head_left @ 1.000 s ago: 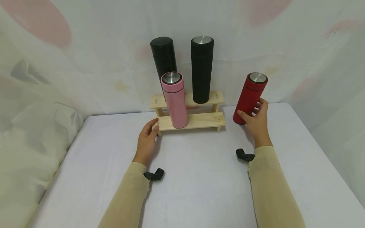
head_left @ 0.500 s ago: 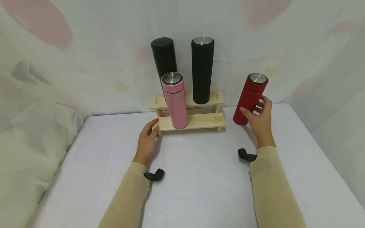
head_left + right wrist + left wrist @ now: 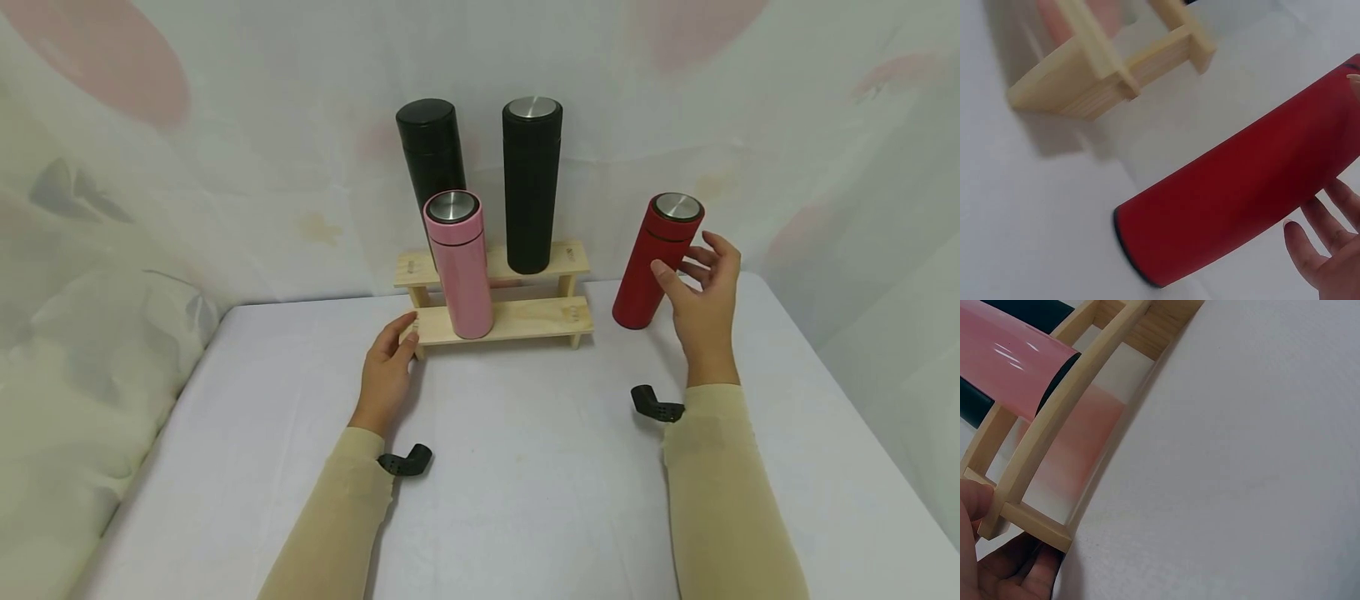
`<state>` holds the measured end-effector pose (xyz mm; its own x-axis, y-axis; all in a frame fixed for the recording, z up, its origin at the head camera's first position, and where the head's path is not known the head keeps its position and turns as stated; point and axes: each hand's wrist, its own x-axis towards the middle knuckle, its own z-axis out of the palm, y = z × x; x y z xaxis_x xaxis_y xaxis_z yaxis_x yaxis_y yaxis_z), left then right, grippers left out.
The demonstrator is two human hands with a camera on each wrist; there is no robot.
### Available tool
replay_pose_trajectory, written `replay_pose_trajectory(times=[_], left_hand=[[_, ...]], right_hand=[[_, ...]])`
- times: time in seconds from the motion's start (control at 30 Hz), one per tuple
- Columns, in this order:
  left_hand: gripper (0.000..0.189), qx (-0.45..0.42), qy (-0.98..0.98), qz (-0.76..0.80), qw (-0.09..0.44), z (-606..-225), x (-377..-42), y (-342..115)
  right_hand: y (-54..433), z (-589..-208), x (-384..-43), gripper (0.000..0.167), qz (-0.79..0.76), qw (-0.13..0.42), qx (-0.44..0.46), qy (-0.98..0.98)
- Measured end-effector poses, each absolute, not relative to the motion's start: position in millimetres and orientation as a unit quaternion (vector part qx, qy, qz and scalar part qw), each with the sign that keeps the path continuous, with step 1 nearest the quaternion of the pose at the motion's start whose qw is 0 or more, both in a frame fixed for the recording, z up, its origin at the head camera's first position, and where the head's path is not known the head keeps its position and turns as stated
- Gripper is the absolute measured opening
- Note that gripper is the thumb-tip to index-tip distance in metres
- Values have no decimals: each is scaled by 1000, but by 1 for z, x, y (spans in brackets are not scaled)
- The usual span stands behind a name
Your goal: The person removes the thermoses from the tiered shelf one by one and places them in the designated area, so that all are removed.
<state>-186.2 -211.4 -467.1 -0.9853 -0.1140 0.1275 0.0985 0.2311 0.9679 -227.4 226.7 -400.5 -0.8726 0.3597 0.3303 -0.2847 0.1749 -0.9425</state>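
Note:
My left hand point(image 3: 386, 375) holds the left end of the lower step of a two-tier wooden shelf point(image 3: 540, 319). In the left wrist view, the thumb point(image 3: 974, 499) lies by the step's end, the other fingers point(image 3: 1032, 569) below. A pink thermos point(image 3: 465, 275) stands on that step. Two black thermoses stand on the upper step, one silver-topped point(image 3: 531, 192) and one all black point(image 3: 435, 158). Right of the shelf, a red thermos point(image 3: 652, 267) stands on the table. My right hand point(image 3: 707, 312) is spread loosely around its right side, thumb in front; firm contact cannot be told.
A white cloth covers the table point(image 3: 517, 483). Patterned curtain fabric point(image 3: 300, 150) hangs close behind the shelf, and bunched fabric point(image 3: 90, 400) borders the left side. Each wrist wears a small black camera point(image 3: 408, 460).
My right hand has loosened and moved up and to the right along the red thermos, which stays in place. The left hand and the shelf have not visibly moved.

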Motion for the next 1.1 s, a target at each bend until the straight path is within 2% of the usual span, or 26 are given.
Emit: replay_pose_trajectory(times=[0.4,0.77,0.9,1.1], left_hand=[[44,18,-775,-628,75,-464,-187,-208],[45,22,-770,-634,59,-433,-171,-197],[44,26,-768,-637,58,-433,-172,-198],[44,24,-770,-635,57,-435,-174,-198]], right_hand=[[226,-363,-213,67,656,338,23,-674],[215,-339,-201,61,722,382,95,-569],[206,-333,-199,61,730,392,140,-543],[193,-330,-195,58,734,372,177,-540]])
